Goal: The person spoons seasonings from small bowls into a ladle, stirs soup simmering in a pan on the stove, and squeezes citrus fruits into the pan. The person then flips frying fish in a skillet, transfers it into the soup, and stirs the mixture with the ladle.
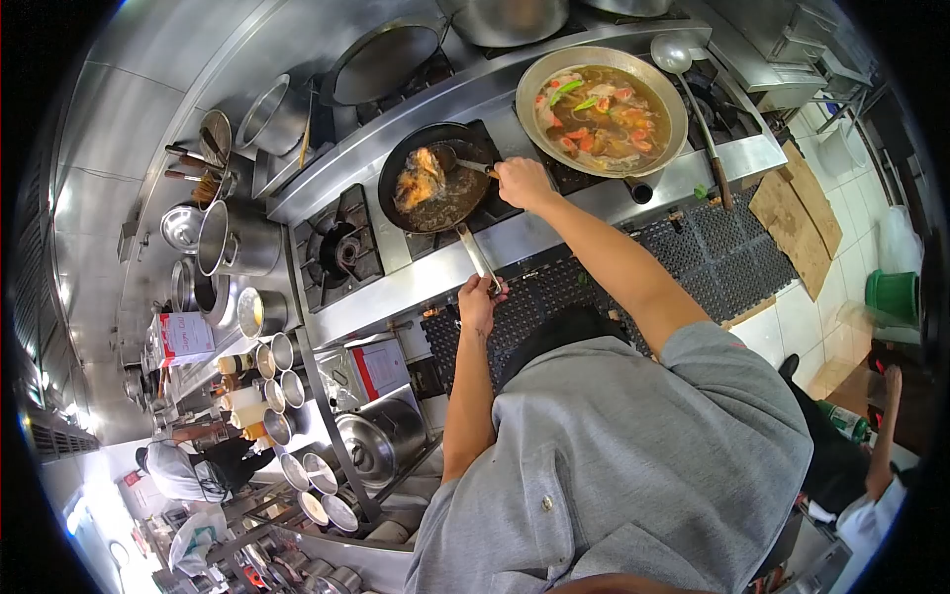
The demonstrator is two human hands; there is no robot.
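- Frying looks well along: the browned piece of food [422,180] is golden with darker patches; fish or chicken, you can't tell.
- Left to do, by judgement: finishing the fry and lifting out; the piece sits in dark, bubbling oil [447,210], on the left side of the frying pan [421,136].
- Your right hand [524,184] has its grip closed round the utensil [475,167], whose dark head is beside the piece; contact unclear, ladle or spatula uncertain.
- Your left hand [481,298] has its grip closed on the pan handle [473,254], toward its outer end.
- Food lies beyond both grips: left of your right hand, ahead of your left; neither touches it.
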